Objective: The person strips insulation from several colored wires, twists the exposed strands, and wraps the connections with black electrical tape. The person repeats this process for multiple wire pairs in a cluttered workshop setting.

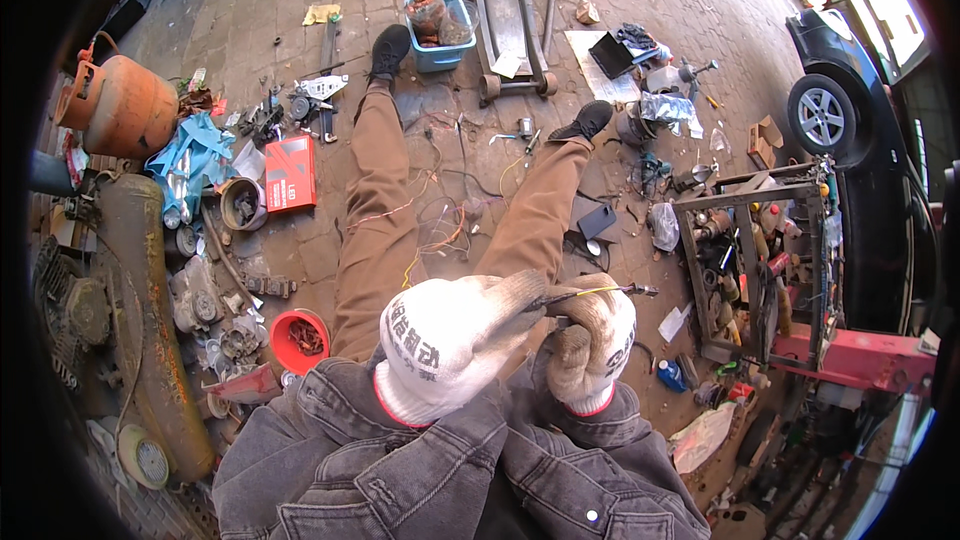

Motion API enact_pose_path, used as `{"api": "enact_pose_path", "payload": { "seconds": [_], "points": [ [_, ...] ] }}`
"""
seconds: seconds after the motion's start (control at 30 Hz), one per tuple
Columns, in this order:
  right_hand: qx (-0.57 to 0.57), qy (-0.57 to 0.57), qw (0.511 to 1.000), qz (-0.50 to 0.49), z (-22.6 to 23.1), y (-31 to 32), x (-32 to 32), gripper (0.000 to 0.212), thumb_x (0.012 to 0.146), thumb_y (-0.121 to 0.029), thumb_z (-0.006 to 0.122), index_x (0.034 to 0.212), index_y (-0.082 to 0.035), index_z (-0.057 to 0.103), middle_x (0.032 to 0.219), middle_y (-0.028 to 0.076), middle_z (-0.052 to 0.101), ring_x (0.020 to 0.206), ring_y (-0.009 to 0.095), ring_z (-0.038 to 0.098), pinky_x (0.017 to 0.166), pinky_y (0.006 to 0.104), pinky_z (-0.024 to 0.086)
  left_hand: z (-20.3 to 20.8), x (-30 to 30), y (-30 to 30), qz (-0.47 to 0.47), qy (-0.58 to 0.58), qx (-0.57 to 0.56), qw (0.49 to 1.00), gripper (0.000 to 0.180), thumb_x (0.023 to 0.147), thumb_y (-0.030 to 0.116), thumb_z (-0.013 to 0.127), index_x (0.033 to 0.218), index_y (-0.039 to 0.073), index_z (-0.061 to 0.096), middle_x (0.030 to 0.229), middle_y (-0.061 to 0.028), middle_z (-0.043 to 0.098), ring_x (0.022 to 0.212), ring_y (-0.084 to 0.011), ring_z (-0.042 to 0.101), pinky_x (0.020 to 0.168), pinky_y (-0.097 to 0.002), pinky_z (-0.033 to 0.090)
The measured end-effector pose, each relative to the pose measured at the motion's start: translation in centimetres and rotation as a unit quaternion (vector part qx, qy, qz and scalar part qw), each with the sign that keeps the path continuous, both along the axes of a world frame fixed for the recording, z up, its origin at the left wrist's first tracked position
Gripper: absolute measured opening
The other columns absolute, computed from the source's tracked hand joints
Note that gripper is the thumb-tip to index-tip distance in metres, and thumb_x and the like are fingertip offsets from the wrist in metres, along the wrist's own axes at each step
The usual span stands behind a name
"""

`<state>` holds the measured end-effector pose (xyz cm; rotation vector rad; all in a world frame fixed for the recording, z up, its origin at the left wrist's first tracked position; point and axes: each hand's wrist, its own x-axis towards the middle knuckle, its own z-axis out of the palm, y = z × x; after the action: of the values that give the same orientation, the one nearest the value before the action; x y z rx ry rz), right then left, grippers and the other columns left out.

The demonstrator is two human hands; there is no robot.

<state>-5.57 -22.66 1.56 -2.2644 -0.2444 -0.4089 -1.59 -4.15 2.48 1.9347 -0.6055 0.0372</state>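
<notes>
My left hand (445,335) wears a white knit work glove with grimy fingers and is closed, its fingertips pinching a thin wire. My right hand (592,340), gloved the same way, is curled into a fist close beside it on the same strand. Yellow insulation shows on the wire (596,291) where it passes over the right glove, and a small dark piece sits at its right end. Between the fingertips the strand looks dark; its exact join is hidden. Loose red, yellow and black wires (455,225) trail over my legs and the ground between them.
On the left lie an orange gas cylinder (130,105), a red box (290,173) and a red bucket (300,340). Ahead stand a blue bin (440,57) and a floor jack (508,25). A metal frame (745,200) with tools and a dark car (850,130) are at right.
</notes>
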Motion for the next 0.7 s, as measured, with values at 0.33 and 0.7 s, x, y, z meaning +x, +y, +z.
{"api": "enact_pose_path", "payload": {
  "seconds": [0.33, 0.7],
  "points": [
    [0.012, 0.055, 0.995, 0.083, -1.0, -0.9, -0.3, 0.028, 0.088, -0.025, 0.059, 0.105, -0.002, 0.065, 0.098, 0.019, 0.063, 0.085, 0.038, 0.061, 0.076, 0.0449, 0.050, -1.1, 0.4, 0.3, -0.063, 0.030, -0.043, 0.997, 0.035, 0.080, 0.005, 0.073, 0.115, 0.005, 0.072, 0.086, -0.0131, 0.072, 0.075, -0.0285, 0.072, 0.066, -0.0355, 0.055],
    [0.088, 0.132, 0.984, 0.079, -2.0, -1.2, -0.8, 0.015, 0.091, -0.013, 0.057, 0.097, 0.000, 0.060, 0.085, 0.014, 0.059, 0.077, 0.033, 0.057, 0.074, 0.0407, 0.048, -3.3, -2.0, 0.2, -0.042, 0.430, -0.333, 0.838, 0.034, 0.093, 0.004, 0.069, 0.123, -0.011, 0.061, 0.108, -0.0168, 0.073, 0.096, -0.0195, 0.071, 0.088, -0.0304, 0.056]
  ]
}}
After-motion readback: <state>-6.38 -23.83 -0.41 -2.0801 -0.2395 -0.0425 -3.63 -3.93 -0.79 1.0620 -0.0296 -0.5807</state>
